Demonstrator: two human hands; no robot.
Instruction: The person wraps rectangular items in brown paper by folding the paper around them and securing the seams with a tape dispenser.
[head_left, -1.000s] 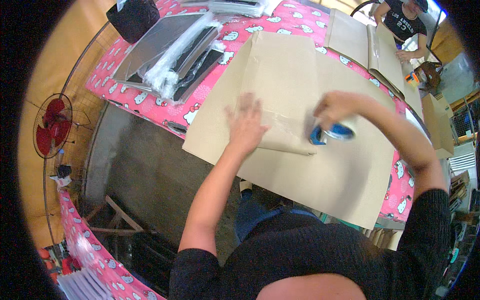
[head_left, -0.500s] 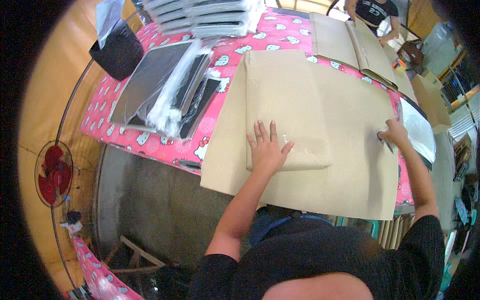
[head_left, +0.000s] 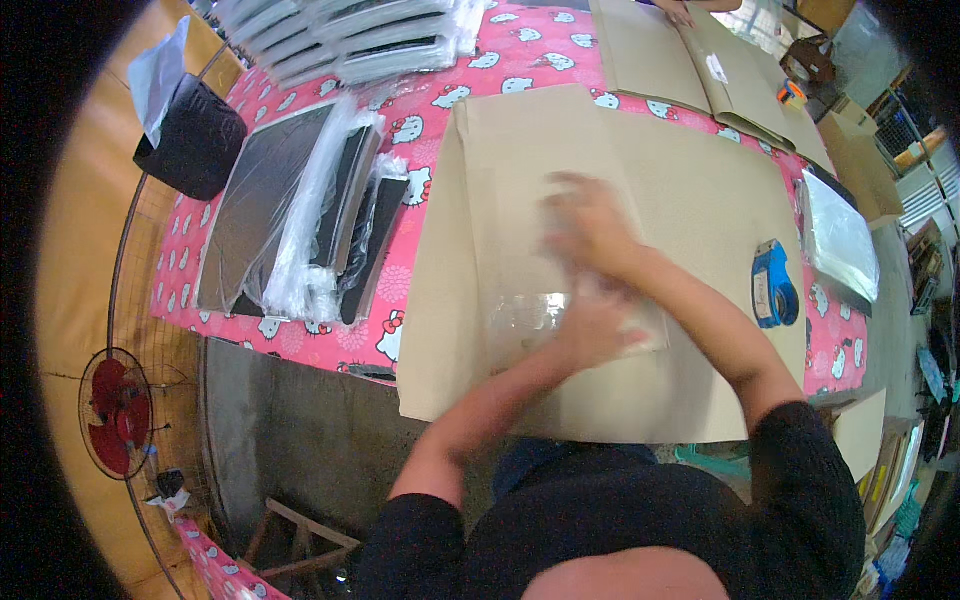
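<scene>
A folded brown kraft paper parcel (head_left: 530,140) lies on a larger brown paper sheet (head_left: 705,215). Clear tape (head_left: 520,312) shines across the parcel's near part. My left hand (head_left: 595,330) is low over the parcel's near right part. My right hand (head_left: 595,225) crosses over to the parcel's middle, just beyond the left. Both hands are smeared by motion, so finger positions and contact are unclear. On the sheet to the right of them rests a blue tape dispenser (head_left: 775,285), apart from either hand.
Plastic-wrapped dark panels (head_left: 270,200) lie at left, with wrapped stacks (head_left: 350,40) behind. A black bin (head_left: 195,140) stands at the far left. Clear plastic sleeves (head_left: 840,235) sit at the right edge. Another person's hand (head_left: 678,12) is near more brown paper (head_left: 655,60) at the back.
My right hand has left the sheet's right side, where the tape dispenser now lies, and swung left over the parcel. My left hand has shifted right and nearer me. The view has shifted slightly.
</scene>
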